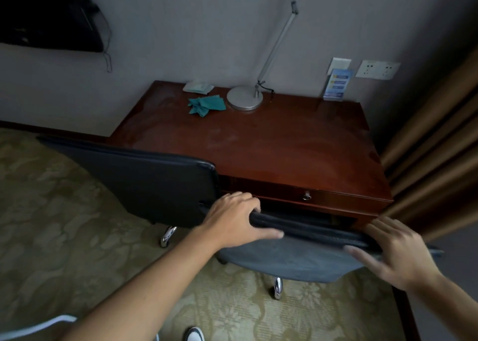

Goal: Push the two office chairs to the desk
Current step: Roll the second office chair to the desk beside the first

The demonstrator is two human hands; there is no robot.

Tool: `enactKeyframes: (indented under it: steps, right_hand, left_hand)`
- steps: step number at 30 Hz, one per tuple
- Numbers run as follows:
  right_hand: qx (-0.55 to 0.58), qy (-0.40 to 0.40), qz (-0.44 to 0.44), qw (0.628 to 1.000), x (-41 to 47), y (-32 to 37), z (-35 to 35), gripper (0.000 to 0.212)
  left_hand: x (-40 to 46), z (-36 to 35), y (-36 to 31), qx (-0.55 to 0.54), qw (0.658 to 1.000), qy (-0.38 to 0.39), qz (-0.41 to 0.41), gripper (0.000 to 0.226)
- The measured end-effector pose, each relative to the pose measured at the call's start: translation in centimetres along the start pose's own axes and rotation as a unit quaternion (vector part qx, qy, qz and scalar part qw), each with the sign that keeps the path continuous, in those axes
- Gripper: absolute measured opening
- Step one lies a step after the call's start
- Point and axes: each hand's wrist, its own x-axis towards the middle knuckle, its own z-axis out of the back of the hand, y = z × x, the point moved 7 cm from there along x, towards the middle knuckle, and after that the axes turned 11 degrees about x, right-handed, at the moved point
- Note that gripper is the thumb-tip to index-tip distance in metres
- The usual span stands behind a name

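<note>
Head view. At the centre of the frame stands the desk [271, 144], its reddish top carrying a lamp base [245, 98], a teal cloth [207, 104] and a leaflet stand [335, 85] toward the upper middle. Left of centre, the first office chair [144, 185] shows its dark backrest close against the desk's left front corner. Lower right of centre, the second office chair [289, 258] has its backrest top edge just below the desk's drawer front [307, 197], the seat apparently partly under the desk. The left hand [232, 219] grips the left end of that backrest top, fingers curled over the far side and thumb laid along the near face. The right hand [395, 255] lies at the right end of the same edge with fingers spread and nearly straight; whether it presses or merely hovers cannot be told because of blur. To finish this step well, both hands should probably push evenly and low along the top edge, so the castors [277, 287] roll straight, stopping before the backrest strikes the drawer front and keeping clear of the curtain [434, 144] at the right of the frame.
</note>
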Motion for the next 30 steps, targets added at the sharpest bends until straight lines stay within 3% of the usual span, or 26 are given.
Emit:
enactKeyframes:
  steps: [2,3,5,6,11,17,30]
  right_hand:
    - [0.012,0.029,-0.015,0.999,2.3,2.9,-0.4,0.062]
    - [0.012,0.039,-0.011,0.999,3.8,5.1,-1.0,0.062]
    - [0.010,0.066,0.008,0.998,7.6,10.5,-3.4,0.064]
    - [0.014,0.086,0.010,0.996,9.9,13.5,-5.3,0.067]
    - [-0.031,0.231,-0.023,0.972,16.6,22.0,-14.3,0.071]
    - [-0.090,0.179,-0.022,0.979,16.7,20.3,-14.7,0.059]
    - [-0.093,0.195,-0.048,0.975,15.6,18.3,-13.1,0.064]
  left_hand:
    - [0.7,0.7,2.6,-0.114,0.993,0.032,0.012,0.062]
    - [1.3,1.7,4.2,-0.124,0.992,0.002,0.012,0.055]
    - [2.6,4.2,8.2,-0.039,0.993,-0.112,0.021,0.043]
    - [3.2,5.0,10.9,0.018,0.990,-0.131,0.040,0.043]
    - [5.3,2.9,18.4,0.139,0.986,0.061,0.069,0.067]
    - [4.2,3.2,19.3,0.202,0.979,-0.010,0.020,0.074]
    - [3.0,3.4,20.5,0.162,0.987,-0.013,-0.009,0.072]
